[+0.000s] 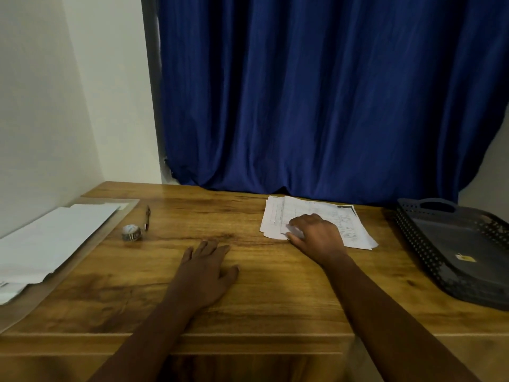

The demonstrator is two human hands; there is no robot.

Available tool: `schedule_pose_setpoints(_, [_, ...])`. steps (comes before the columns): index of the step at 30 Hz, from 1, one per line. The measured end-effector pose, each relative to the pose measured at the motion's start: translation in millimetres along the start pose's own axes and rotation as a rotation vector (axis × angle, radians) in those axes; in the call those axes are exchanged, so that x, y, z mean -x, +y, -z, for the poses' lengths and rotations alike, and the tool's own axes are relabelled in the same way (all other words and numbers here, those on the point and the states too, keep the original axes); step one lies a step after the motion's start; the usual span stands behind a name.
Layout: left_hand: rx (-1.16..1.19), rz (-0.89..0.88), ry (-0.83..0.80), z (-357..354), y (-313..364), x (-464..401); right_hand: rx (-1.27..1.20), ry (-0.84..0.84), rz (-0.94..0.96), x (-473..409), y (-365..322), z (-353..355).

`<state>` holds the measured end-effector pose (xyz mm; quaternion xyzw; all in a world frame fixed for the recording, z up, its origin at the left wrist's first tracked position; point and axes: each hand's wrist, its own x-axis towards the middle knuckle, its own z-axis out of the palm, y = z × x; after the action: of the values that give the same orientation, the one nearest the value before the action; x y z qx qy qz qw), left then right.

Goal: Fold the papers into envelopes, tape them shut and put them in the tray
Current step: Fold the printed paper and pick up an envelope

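Note:
A small stack of printed papers (286, 213) lies at the back of the wooden table (248, 304), right of centre. My right hand (316, 238) rests on the stack's near left corner, fingers curled and pinching the edge of a sheet. My left hand (208, 267) lies flat on the bare table with straight, spread fingers and holds nothing. A roll of tape (131, 232) sits at the left. The dark perforated tray (451, 244) stands at the far right, with only a small scrap in it.
A pen (147, 217) lies just behind the tape roll. White sheets on a clear folder (52, 241) cover the table's left edge. A blue curtain (330, 92) hangs behind the table; a white wall closes the left side.

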<state>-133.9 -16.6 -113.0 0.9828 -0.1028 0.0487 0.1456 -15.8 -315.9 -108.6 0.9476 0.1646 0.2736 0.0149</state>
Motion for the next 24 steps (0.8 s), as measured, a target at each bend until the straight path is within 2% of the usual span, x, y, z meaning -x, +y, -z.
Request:
schedule_pose_setpoints(3, [-0.002,0.001,0.033,-3.5,-2.2,0.5,-0.097,-0.045,-0.075,1.0,-0.4,-2.0])
schedule_pose_setpoints(7, [-0.006,0.021,0.043,-6.4,-2.6,-2.6,-0.195,-0.271,-0.157,-4.5,2.2,-7.0])
schedule_pose_setpoints(9, [-0.014,0.02,0.045,-6.2,-2.5,-3.8,-0.206,-0.327,-0.184,-6.2,3.3,-7.9])
schedule_pose_setpoints(13, [-0.017,0.007,0.039,-5.1,-2.0,-3.3,-0.177,-0.277,-0.182,-6.6,2.9,-5.2])
schedule_pose_setpoints(19, [-0.014,-0.001,0.057,-2.4,0.2,-1.5,0.064,0.039,0.041,-0.6,-6.9,6.2])
schedule_pose_setpoints(21, [0.042,0.01,0.114,-0.6,3.8,-1.3,0.049,0.074,0.082,1.0,-11.5,14.4])
schedule_pose_setpoints(24, [0.251,0.023,0.31,3.7,4.9,1.8,-0.033,0.08,0.193,9.1,-30.0,33.8])
